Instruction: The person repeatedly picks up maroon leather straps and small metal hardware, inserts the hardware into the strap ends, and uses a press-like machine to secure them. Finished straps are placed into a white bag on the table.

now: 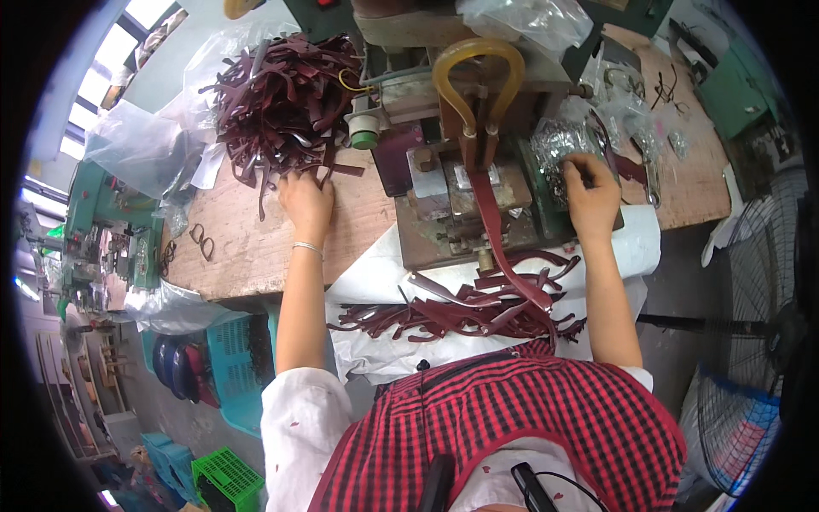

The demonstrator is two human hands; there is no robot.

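My left hand (307, 203) is at the near edge of a heap of dark red eyeglass temples (277, 107), its fingers bent over one at the edge; the fingertips are partly hidden. Over to the right, my right hand (592, 194) is closed in a pinch above a heap of small shiny metal parts (563, 141) beside the machine; what it pinches is too small to make out. Between my hands stands a bench machine (465, 200) with a looped yellow hose (480, 51). One long dark red temple (503, 247) slopes from its middle toward me.
More temples (461, 314) lie on a white sheet (367, 352) across my lap. Clear plastic bags (136, 141) lie at the left, near a green-capped knob (363, 138). A pair of scissors (202, 241) rests on the wooden bench (247, 256). A black fan (742, 324) stands at the right.
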